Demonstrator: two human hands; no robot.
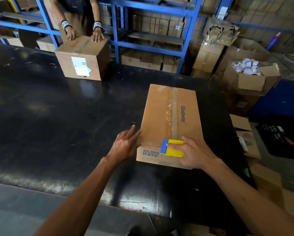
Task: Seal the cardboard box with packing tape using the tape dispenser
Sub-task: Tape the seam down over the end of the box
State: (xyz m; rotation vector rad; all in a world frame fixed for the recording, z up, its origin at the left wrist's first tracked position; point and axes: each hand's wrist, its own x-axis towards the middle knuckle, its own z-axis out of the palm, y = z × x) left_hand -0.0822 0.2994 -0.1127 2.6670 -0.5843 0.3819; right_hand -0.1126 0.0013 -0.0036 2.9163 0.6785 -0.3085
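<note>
We record a brown cardboard box point(161, 116) with blue lettering and a clear glossy tape strip point(174, 114); a yellow-and-blue tape dispenser point(172, 148); a glossy black counter point(57, 108); blue metal shelving point(117, 31); a second brown box with a white label point(82, 58).

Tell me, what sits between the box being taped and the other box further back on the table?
Nothing: in the head view only bare black table shows between the near cardboard box and the far box under another person's hands.
</note>
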